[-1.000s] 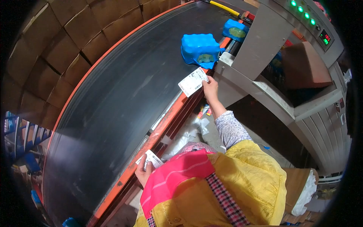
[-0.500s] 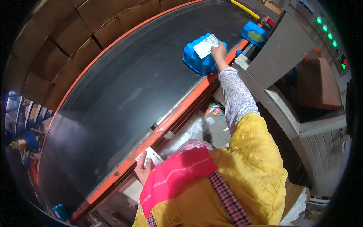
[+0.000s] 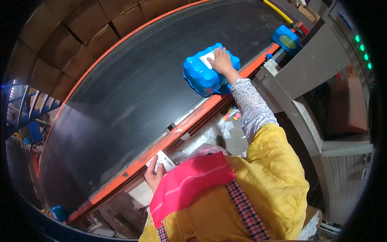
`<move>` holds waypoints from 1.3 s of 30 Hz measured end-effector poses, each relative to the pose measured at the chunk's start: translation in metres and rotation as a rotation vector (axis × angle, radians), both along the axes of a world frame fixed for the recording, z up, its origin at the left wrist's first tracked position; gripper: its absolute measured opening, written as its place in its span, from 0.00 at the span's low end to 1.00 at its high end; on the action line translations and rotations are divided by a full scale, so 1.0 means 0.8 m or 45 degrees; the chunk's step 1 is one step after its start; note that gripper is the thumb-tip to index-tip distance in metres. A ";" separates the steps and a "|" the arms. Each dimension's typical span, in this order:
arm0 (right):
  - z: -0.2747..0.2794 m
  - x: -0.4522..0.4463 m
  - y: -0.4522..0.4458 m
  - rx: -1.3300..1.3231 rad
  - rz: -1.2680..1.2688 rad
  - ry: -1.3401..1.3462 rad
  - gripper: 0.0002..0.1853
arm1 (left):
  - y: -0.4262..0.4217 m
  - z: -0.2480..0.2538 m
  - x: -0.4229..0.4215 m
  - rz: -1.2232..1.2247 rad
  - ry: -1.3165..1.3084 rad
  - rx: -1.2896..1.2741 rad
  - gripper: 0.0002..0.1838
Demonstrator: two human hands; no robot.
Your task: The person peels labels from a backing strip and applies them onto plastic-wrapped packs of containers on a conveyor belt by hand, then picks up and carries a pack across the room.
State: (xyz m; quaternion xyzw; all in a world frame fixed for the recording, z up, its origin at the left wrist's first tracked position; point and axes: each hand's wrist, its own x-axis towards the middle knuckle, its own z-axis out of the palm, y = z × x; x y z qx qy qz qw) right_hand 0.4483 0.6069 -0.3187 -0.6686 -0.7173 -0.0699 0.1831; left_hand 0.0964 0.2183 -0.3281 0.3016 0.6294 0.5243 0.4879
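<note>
A blue wrapped pack (image 3: pixel 197 74) rests on the black conveyor belt (image 3: pixel 141 88) near its orange edge. A white printed label (image 3: pixel 207 59) lies against the top of this pack. My right hand (image 3: pixel 221 62) is over the label, fingers spread and flat on the pack, partly covering it. Low in the view, beside the orange rail (image 3: pixel 161 146), my left hand (image 3: pixel 154 174) pinches more white labels (image 3: pixel 164 160) between thumb and fingers.
Another blue pack (image 3: pixel 287 40) is at the opening of the grey machine (image 3: pixel 312 60) with green lights. Stacked brown cartons (image 3: pixel 76 24) line the belt's far side. A small blue pack (image 3: pixel 59 213) is at the lower left. Plastic scraps (image 3: pixel 207 135) lie below the rail.
My right hand has carried the label forward onto the blue pack, and its fingers have spread. That pack has shifted along the belt toward the left. My left hand still holds labels.
</note>
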 end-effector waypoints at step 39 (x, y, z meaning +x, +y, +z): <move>-0.044 -0.443 -0.407 -0.314 1.714 0.710 0.18 | 0.157 -0.064 -0.216 1.222 -0.821 0.918 0.24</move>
